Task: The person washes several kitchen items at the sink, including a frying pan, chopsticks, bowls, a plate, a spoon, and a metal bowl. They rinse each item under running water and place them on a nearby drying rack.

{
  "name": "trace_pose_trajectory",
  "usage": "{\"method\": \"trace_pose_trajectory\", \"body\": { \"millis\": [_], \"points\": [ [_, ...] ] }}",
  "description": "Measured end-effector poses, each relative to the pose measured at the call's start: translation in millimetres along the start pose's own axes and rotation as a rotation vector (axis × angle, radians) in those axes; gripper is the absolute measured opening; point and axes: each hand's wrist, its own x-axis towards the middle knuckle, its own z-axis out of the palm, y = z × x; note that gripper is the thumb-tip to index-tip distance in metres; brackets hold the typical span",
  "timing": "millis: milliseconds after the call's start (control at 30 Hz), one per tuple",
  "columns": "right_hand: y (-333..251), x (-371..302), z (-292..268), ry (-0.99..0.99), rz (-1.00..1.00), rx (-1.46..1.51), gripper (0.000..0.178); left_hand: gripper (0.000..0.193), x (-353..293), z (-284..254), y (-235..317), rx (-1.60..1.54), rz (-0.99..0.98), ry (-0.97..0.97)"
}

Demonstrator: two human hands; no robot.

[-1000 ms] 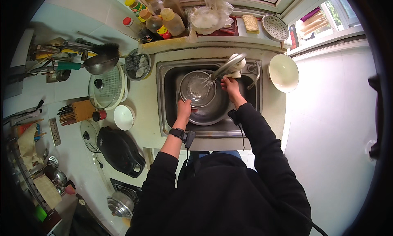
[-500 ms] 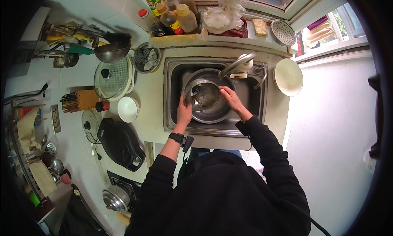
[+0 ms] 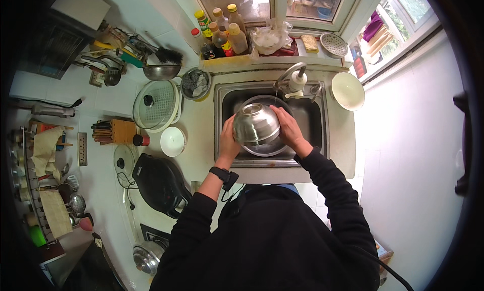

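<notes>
Between my two hands is a shiny metal bowl [image 3: 256, 125], tipped over so its rounded underside and foot ring show. My left hand [image 3: 230, 141] grips its left side, and my right hand [image 3: 291, 130] clasps the right. Beneath it, a wider metal basin [image 3: 266, 153] stands in the stainless steel sink [image 3: 311, 134]; the held bowl hides most of the basin's inside. Behind my right hand, a thin stream of water seems to fall from the faucet [image 3: 282, 80].
Left of the sink are a white bowl [image 3: 173, 141], a glass-lidded pan [image 3: 155, 107], a bowl holding scrubbers [image 3: 195, 84] and a black electric appliance [image 3: 156, 185]. A cream bowl [image 3: 348, 92] sits at the right. Sauce bottles [image 3: 222, 38] line the ledge behind.
The bowl has been turned over: its open inside showed before, its underside shows now. Both hands have kept hold of it. The whole view has shifted slightly.
</notes>
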Motion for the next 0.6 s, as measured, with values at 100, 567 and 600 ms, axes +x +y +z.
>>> {"method": "trace_pose_trajectory", "body": {
  "millis": [100, 567, 600],
  "points": [
    [-30.8, 2.8, -9.0, 0.073, -0.028, -0.020, 0.053, 0.043, -3.1, -21.0, 3.9, 0.069, -0.120, -0.122],
    [-91.5, -36.6, 6.3, 0.188, -0.081, -0.111, 0.054, 0.035, -38.1, -56.7, 1.1, 0.067, 0.045, -0.029],
    [-90.2, -38.6, 7.0, 0.208, -0.089, -0.125, 0.053, 0.032, -40.0, -54.7, 0.8, -0.036, 0.178, 0.123]
  ]
}}
